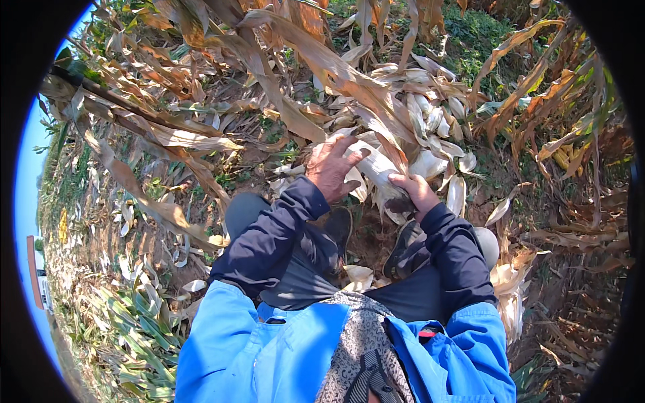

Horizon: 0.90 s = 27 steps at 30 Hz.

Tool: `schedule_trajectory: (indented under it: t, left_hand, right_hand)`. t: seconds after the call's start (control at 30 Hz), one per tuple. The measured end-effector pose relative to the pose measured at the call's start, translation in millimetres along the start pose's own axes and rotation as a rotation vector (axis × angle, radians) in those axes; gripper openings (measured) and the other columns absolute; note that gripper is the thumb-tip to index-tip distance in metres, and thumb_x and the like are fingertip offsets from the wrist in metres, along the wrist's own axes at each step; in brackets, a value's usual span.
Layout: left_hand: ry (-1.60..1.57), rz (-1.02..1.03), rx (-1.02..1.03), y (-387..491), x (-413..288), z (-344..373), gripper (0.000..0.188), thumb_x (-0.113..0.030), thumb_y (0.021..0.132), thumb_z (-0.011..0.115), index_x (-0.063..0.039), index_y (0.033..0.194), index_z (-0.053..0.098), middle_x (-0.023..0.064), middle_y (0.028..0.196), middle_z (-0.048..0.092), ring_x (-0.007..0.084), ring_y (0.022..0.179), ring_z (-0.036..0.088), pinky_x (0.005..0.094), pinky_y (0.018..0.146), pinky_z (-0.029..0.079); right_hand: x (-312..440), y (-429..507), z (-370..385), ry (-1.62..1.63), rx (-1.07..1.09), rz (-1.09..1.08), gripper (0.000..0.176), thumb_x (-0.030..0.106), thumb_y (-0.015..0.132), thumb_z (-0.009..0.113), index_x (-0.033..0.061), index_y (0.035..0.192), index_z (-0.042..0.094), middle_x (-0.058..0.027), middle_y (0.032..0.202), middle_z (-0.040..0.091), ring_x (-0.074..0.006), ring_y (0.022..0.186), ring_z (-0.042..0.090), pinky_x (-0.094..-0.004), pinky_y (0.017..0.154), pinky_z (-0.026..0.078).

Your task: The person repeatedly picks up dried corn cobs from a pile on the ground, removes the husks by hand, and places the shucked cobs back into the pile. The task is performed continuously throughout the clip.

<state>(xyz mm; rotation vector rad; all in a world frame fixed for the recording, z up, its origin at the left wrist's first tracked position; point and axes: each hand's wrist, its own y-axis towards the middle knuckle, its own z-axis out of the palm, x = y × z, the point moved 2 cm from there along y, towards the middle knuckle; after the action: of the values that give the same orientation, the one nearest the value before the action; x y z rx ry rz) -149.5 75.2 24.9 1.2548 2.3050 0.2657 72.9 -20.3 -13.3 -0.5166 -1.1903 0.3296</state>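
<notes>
An ear of corn in its pale dry husk (374,162) lies slantwise between my two hands above the ground. My right hand (416,192) is closed around its lower end, thumb on top, where a dark base shows. My left hand (332,166) is beside the ear's upper left side with the fingers spread; whether a fingertip touches the husk cannot be made out. Beyond my right hand lies a heap of pale husks (428,121). A long dry corn leaf (332,65) hangs down over the ear and covers part of it.
Bent dry corn stalks (136,111) cross from the left, and standing stalks with brown leaves (544,101) rise at right. Yellow cobs (567,158) lie at far right. My shoes (338,229) rest on bare soil among loose husks. A vehicle (40,274) stands far left.
</notes>
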Motion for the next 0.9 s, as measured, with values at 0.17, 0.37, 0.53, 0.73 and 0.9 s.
schedule_trajectory:
  t: [0.17, 0.37, 0.53, 0.73, 0.9]
  left_hand:
    - [0.12, 0.122, 0.188, 19.7, -26.9, 32.1, 0.068, -0.023, 0.06, 0.083, -0.017, 0.122, 0.054, 0.0081, 0.127, 0.056, 0.0317, 0.127, 0.048, 0.0547, 0.1, 0.04]
    - [-1.386, -0.494, -0.062, 25.9, -2.6, 56.6, 0.061, -0.025, 0.077, 0.084, -0.002, 0.126, 0.055, 0.0101, 0.111, 0.068, 0.0168, 0.1, 0.065, 0.035, 0.085, 0.053]
    - [-1.81, -0.674, -0.109, 23.4, -15.6, 67.5, 0.042, -0.017, 0.088, 0.074, -0.001, 0.122, 0.055, 0.0071, 0.106, 0.065, 0.0204, 0.096, 0.065, 0.036, 0.087, 0.054]
    - [-1.694, -0.609, -0.238, 50.7, -20.8, 56.2, 0.046, -0.023, 0.09, 0.072, -0.005, 0.127, 0.051, 0.0058, 0.109, 0.062, 0.0181, 0.097, 0.063, 0.0348, 0.087, 0.053]
    - [-0.801, -0.586, -0.399, 66.5, 9.2, 33.0, 0.046, -0.045, 0.094, 0.062, 0.0, 0.106, 0.065, 0.0126, 0.091, 0.068, 0.026, 0.084, 0.061, 0.0358, 0.078, 0.049]
  right_hand:
    - [3.5, -8.4, 3.6, 0.076, 0.168, 0.016, 0.047, 0.041, 0.093, 0.061, 0.0039, 0.121, 0.06, -0.0107, 0.098, 0.07, -0.0216, 0.077, 0.07, -0.0391, 0.063, 0.06]
    - [23.7, -4.9, -11.1, 0.038, 0.07, -0.064, 0.067, 0.064, 0.095, 0.047, 0.0051, 0.125, 0.057, -0.0111, 0.109, 0.068, -0.0219, 0.088, 0.069, -0.0351, 0.07, 0.058]
    - [-0.4, 1.4, 17.3, -0.426, -0.02, -0.486, 0.075, 0.038, 0.087, 0.075, 0.0002, 0.143, 0.042, -0.0131, 0.123, 0.063, -0.0209, 0.112, 0.06, -0.0342, 0.095, 0.048]
    - [1.0, -9.1, 24.8, -0.545, -0.208, -0.571, 0.069, 0.028, 0.084, 0.077, 0.0017, 0.14, 0.046, -0.0166, 0.12, 0.064, -0.0214, 0.107, 0.062, -0.0346, 0.094, 0.048]
    - [-0.8, -25.9, 30.6, -0.827, -0.411, -0.698, 0.068, 0.027, 0.082, 0.079, 0.0031, 0.138, 0.048, -0.0203, 0.116, 0.065, -0.0252, 0.102, 0.065, -0.0367, 0.089, 0.051]
